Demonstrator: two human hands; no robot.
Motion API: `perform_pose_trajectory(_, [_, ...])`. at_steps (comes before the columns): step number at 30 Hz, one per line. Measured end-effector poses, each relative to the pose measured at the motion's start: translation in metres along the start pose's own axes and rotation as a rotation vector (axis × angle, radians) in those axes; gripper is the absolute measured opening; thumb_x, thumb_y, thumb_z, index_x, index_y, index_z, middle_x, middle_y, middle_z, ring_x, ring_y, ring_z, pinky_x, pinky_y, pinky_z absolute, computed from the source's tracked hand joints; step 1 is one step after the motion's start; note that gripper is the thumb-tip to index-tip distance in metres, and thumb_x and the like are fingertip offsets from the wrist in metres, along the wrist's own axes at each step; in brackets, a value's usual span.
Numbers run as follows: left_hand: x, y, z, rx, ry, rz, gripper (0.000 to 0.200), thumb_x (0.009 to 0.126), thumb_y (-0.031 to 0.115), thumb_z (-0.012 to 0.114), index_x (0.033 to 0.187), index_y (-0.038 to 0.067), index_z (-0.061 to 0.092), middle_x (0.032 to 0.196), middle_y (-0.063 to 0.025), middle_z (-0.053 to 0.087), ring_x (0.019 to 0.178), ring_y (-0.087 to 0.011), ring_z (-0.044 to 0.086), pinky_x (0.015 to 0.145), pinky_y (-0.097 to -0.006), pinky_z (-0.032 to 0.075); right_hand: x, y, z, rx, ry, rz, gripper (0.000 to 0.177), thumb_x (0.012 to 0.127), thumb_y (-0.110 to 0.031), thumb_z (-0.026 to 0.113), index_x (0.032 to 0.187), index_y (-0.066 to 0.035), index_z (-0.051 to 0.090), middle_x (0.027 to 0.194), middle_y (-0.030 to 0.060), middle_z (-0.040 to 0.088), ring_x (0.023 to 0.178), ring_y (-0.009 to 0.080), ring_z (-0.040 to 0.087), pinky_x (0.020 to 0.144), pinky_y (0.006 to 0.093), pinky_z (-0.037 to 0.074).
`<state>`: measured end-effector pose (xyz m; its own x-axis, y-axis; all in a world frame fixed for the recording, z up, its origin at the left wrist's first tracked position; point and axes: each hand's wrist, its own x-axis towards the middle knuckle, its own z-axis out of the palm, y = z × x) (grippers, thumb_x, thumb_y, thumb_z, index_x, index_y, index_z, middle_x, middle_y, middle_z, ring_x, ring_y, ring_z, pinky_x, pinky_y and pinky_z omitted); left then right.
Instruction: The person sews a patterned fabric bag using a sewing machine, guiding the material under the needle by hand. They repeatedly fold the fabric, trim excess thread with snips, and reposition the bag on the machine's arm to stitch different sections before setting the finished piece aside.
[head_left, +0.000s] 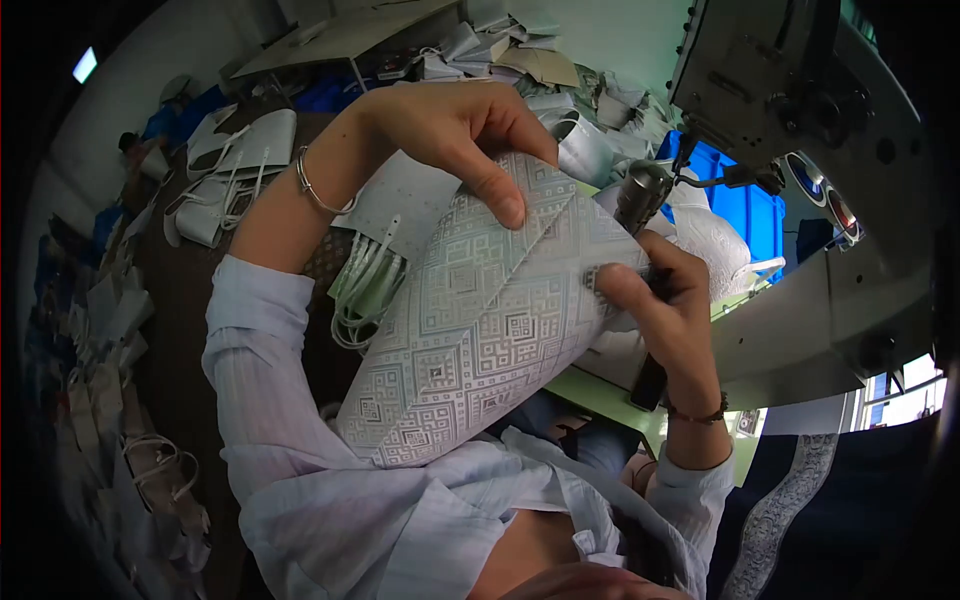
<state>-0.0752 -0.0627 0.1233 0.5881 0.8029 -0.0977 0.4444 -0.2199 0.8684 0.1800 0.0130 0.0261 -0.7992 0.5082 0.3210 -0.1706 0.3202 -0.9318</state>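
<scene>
A silver-white bag piece (480,330) with a geometric pattern is held up in front of my chest, curved, with a diagonal seam or edge running across it. My left hand (465,140) is bent over its top edge and pinches it, thumb on the near face. At the right edge my right hand (670,310) grips it too, thumb in front and fingers curled behind. Close behind the right hand stands a sewing machine (790,100), its metal post (643,195) just beyond the piece's upper right edge.
White straps (370,290) hang beside a pale panel to the left of the piece. More white bag parts (235,165) lie on the dark table. Panels (500,55) are heaped at the back. A blue crate (765,230) stands behind the machine.
</scene>
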Motion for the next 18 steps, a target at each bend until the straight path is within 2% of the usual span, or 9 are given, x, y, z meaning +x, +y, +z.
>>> perform_pose_trajectory(1, [0.011,-0.007,0.002,0.042,0.051,-0.057,0.031,0.079,0.028,0.077,0.088,-0.001,0.066,0.068,-0.0004,0.063,0.056,-0.0049,0.057,0.049,-0.019,0.041,-0.006,-0.013,-0.003,0.047,0.093,0.042,0.027,0.085,-0.022,0.072,0.076,0.001,0.063,0.064,-0.0045,0.05,0.063,0.0014,0.042,0.051,0.0222,0.03])
perform_pose_trajectory(3, [0.035,-0.018,0.009,0.162,0.131,-0.177,0.038,0.076,0.037,0.079,0.086,0.003,0.066,0.067,0.0008,0.062,0.056,-0.0059,0.055,0.05,-0.0206,0.039,-0.014,-0.005,-0.019,-0.016,0.157,0.103,0.027,0.085,-0.023,0.071,0.076,0.001,0.063,0.064,-0.0041,0.051,0.062,0.002,0.043,0.053,0.022,0.031])
perform_pose_trajectory(4, [0.047,-0.024,0.013,0.165,0.107,-0.162,0.038,0.076,0.037,0.079,0.086,0.003,0.066,0.067,0.0008,0.062,0.056,-0.0059,0.055,0.05,-0.0206,0.039,-0.016,0.0,-0.028,-0.064,0.194,0.157,0.028,0.085,-0.024,0.071,0.076,0.001,0.064,0.064,-0.0036,0.052,0.062,0.0025,0.043,0.054,0.0219,0.032])
perform_pose_trajectory(7, [0.07,-0.039,0.029,0.225,0.284,-0.085,0.037,0.076,0.038,0.078,0.086,0.005,0.065,0.069,0.0012,0.06,0.06,-0.006,0.052,0.055,-0.0215,0.037,-0.015,0.008,-0.05,-0.171,0.311,0.197,0.029,0.085,-0.025,0.07,0.076,0.002,0.064,0.065,-0.0033,0.053,0.061,0.0036,0.044,0.054,0.0226,0.033])
perform_pose_trajectory(9, [0.078,-0.045,0.036,0.264,0.545,-0.005,0.029,0.078,0.027,0.079,0.089,0.007,0.061,0.075,0.0043,0.058,0.069,-0.0026,0.051,0.059,-0.0214,0.039,-0.006,0.01,-0.061,-0.203,0.353,0.164,0.033,0.083,-0.029,0.071,0.074,0.003,0.064,0.064,-0.0026,0.053,0.06,0.0047,0.044,0.054,0.0238,0.033])
perform_pose_trajectory(10, [0.082,-0.051,0.037,0.262,0.54,-0.008,0.029,0.078,0.027,0.079,0.089,0.007,0.061,0.075,0.0043,0.058,0.069,-0.0026,0.051,0.059,-0.0214,0.039,-0.001,0.009,-0.065,-0.238,0.367,0.176,0.035,0.082,-0.03,0.072,0.073,0.003,0.064,0.063,-0.0024,0.053,0.06,0.0048,0.044,0.054,0.0239,0.033])
perform_pose_trajectory(12, [0.091,-0.063,0.036,0.188,0.761,0.105,0.033,0.079,0.035,0.076,0.084,0.006,0.06,0.069,0.0015,0.055,0.067,-0.0054,0.049,0.058,-0.0225,0.036,0.01,0.014,-0.07,-0.273,0.382,0.19,0.037,0.081,-0.032,0.073,0.071,0.003,0.064,0.061,-0.0022,0.052,0.06,0.0048,0.044,0.054,0.0239,0.033])
perform_pose_trajectory(15, [0.103,-0.076,0.028,0.101,0.776,0.248,0.025,0.082,0.027,0.074,0.081,0.007,0.059,0.068,0.0028,0.053,0.065,-0.0046,0.047,0.058,-0.0222,0.035,0.019,0.033,-0.078,-0.304,0.402,0.2,0.041,0.08,-0.035,0.074,0.069,0.003,0.063,0.059,-0.0023,0.05,0.059,0.0047,0.043,0.054,0.0237,0.032])
perform_pose_trajectory(18, [0.105,-0.07,0.027,0.11,0.775,0.193,0.021,0.083,0.021,0.074,0.08,0.007,0.058,0.068,0.0036,0.054,0.066,-0.0037,0.047,0.059,-0.0215,0.036,0.022,0.042,-0.082,-0.331,0.407,0.155,0.041,0.08,-0.037,0.074,0.069,0.001,0.063,0.058,-0.0032,0.048,0.057,0.0046,0.04,0.052,0.0239,0.03])
